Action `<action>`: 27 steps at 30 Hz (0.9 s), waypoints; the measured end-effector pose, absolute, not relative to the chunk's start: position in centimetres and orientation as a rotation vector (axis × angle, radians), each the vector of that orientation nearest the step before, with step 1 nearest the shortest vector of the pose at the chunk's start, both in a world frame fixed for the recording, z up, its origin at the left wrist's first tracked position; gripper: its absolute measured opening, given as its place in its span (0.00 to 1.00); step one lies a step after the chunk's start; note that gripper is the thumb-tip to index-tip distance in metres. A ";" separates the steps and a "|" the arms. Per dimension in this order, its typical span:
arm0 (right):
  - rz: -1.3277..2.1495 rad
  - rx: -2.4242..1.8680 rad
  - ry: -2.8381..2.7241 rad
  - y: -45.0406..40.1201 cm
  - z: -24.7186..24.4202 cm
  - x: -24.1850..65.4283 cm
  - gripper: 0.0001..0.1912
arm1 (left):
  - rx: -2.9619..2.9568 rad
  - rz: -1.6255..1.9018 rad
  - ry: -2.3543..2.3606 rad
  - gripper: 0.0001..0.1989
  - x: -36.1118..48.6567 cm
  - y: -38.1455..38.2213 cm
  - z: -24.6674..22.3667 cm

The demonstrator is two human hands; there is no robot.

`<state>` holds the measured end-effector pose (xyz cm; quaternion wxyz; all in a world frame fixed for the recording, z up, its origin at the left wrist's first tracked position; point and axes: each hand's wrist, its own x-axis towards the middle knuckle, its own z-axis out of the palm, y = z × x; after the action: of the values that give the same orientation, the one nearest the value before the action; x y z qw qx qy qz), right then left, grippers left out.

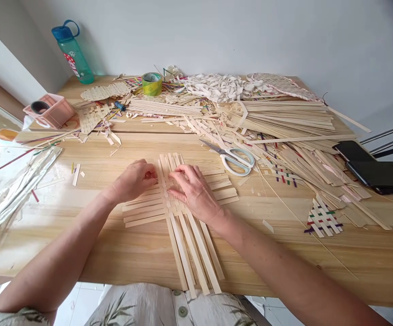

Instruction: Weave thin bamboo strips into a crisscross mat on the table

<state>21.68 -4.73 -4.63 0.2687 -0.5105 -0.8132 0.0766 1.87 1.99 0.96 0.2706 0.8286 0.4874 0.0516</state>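
Note:
A partly woven cross of pale, flat wood or bamboo strips (182, 222) lies on the table in front of me. Its strip ends fan out to the left, right and towards my lap, while shorter ends point away. My left hand (135, 179) is at the upper left edge of the weave, its fingers curled together against the thumb; whatever they pinch is hidden. Over the woven middle rests my right hand (194, 189), thumb and fingers apart, their tips at the strips. Part of the weave and some right-hand strips are covered by it.
Scissors (234, 157) lie beyond my right hand. Bundles of strips (284, 115), a tape roll (152, 84) and scraps fill the back. A water bottle (76, 56) and pink basket (55, 111) stand left. Right are a small woven piece (324, 217) and phone (381, 174).

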 end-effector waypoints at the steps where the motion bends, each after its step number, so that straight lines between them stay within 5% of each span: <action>1: 0.208 -1.380 -2.183 -4.8 -4.7 21.6 0.15 | 2.235 0.154 1.301 0.10 1.8 2.0 0.9; 27: 0.123 -1.545 -2.278 -5.0 -5.6 21.3 0.28 | 1.976 0.232 1.318 0.14 1.1 1.7 0.0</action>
<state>21.26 -4.95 -5.63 0.1917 -0.5504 -0.8114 0.0437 1.05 1.69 -0.01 0.3687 0.7696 0.5135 0.0903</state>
